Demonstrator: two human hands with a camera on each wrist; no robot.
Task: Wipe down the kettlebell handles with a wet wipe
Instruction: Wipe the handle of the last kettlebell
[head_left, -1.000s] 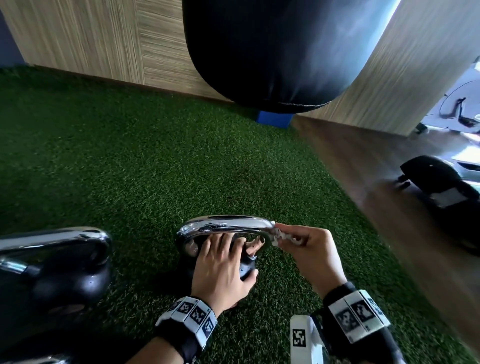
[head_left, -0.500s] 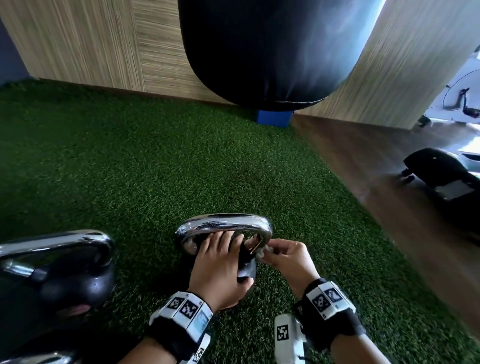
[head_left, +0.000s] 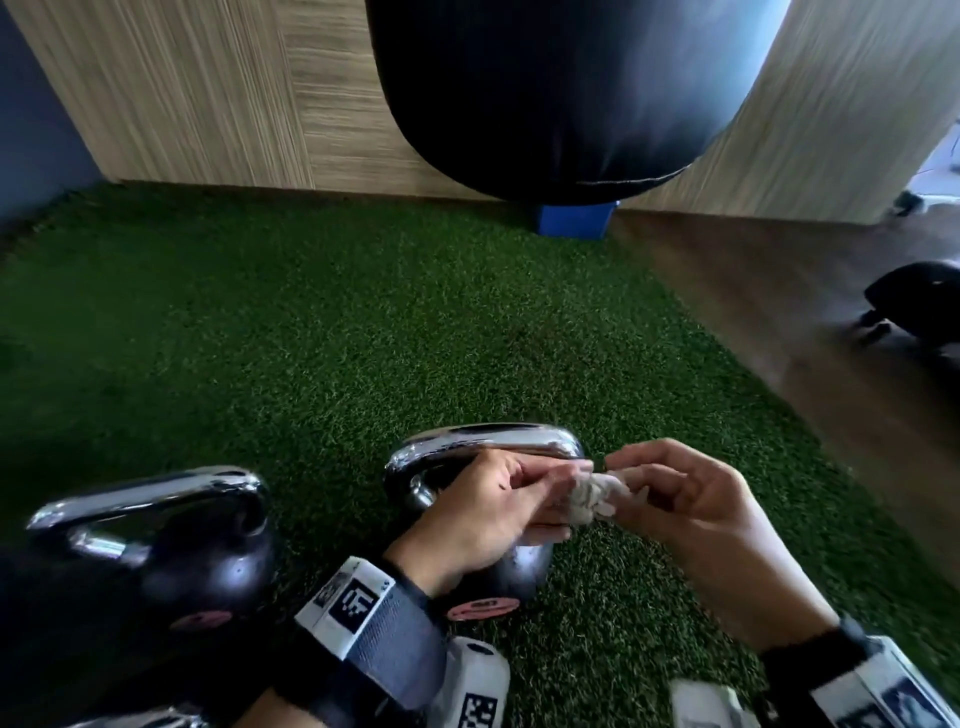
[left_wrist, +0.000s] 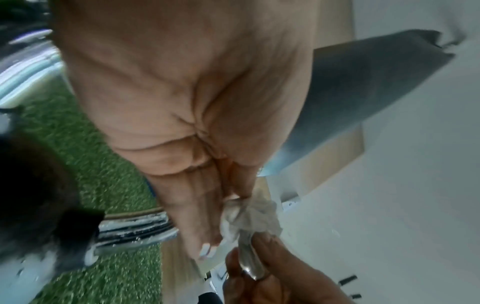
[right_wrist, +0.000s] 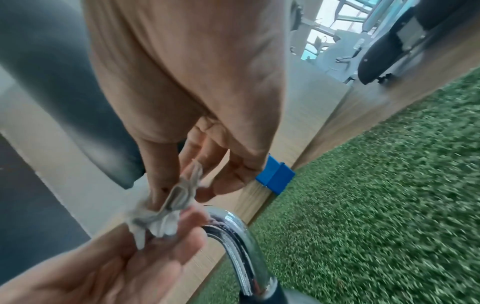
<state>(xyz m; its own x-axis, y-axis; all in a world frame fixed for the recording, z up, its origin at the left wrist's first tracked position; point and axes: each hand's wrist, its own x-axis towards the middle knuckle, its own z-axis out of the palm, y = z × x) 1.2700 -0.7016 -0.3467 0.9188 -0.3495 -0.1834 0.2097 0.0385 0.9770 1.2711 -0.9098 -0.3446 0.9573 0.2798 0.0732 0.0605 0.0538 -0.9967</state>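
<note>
A black kettlebell with a chrome handle (head_left: 488, 441) stands on the green turf (head_left: 311, 338) at centre. Just in front of its handle both hands hold a crumpled white wet wipe (head_left: 589, 496). My left hand (head_left: 488, 509) pinches the wipe's left side, and my right hand (head_left: 685, 499) pinches its right side. In the left wrist view the wipe (left_wrist: 249, 216) hangs between the fingertips of both hands. The right wrist view shows the wipe (right_wrist: 166, 209) beside the wet handle (right_wrist: 239, 242). A second kettlebell (head_left: 156, 535) with a chrome handle stands at the left.
A large black punching bag (head_left: 561, 88) hangs above the far turf, with a blue block (head_left: 574, 218) under it at the wood wall. Wooden floor (head_left: 779, 322) runs along the right, with dark gym equipment (head_left: 919, 301) on it.
My left hand has left the kettlebell's body and joined the right on the wipe. The right hand has lifted the wipe off the handle's right end. The view has moved closer and lower.
</note>
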